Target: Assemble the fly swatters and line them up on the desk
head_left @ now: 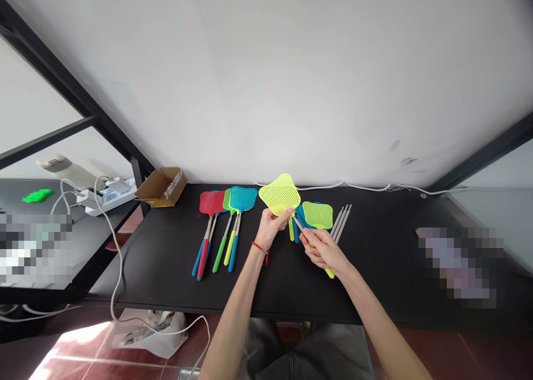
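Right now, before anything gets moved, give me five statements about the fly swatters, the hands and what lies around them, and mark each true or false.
1. The left hand and the right hand both hold one yellow-green fly swatter. True.
2. The red cord bracelet is on the right wrist. False: it is on the left wrist.
3. The red-headed fly swatter lies to the right of both hands. False: it lies to their left.
4. The grey rods lie on the black tabletop. True.
5. The cardboard box is closed. False: its top is open.
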`<state>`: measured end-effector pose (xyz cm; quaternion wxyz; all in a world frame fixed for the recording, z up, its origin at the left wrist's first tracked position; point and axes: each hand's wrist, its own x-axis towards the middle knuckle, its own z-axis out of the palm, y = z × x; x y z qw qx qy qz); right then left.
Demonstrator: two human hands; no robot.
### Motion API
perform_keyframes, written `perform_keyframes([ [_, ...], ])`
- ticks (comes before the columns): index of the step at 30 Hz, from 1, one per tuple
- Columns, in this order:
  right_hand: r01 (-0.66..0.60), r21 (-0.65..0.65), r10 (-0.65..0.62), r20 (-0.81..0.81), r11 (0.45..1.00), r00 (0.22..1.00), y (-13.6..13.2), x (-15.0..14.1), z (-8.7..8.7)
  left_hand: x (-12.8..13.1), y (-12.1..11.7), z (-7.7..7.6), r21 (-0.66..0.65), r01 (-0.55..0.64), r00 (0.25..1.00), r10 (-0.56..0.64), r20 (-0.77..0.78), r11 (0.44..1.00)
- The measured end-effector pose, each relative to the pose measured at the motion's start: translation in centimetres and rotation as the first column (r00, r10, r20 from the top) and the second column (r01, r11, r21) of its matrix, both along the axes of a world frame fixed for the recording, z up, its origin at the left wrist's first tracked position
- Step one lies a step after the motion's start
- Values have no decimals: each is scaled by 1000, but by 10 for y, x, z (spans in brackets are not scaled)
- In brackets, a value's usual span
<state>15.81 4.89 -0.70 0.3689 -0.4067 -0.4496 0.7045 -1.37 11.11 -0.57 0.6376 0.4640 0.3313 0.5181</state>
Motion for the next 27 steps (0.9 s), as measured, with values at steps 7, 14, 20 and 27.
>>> perform_keyframes([
  [7,18,-27,-18,19,999,1000,1,3,-3,2,-3,2,-7,14,1000,-14,-16,1000],
  [14,64,49,-63,-9,997,998,2,-4,1,2,-1,1,-26,-30,999,29,-15,999],
  [20,260,205,-278,65,944,959,3,3,3,-15,-21,10,3,-274,951,272,-146,962],
  [27,282,217,-304,75,935,950,1,6,3,3,-111,14,170,-150,768,224,-600,974],
])
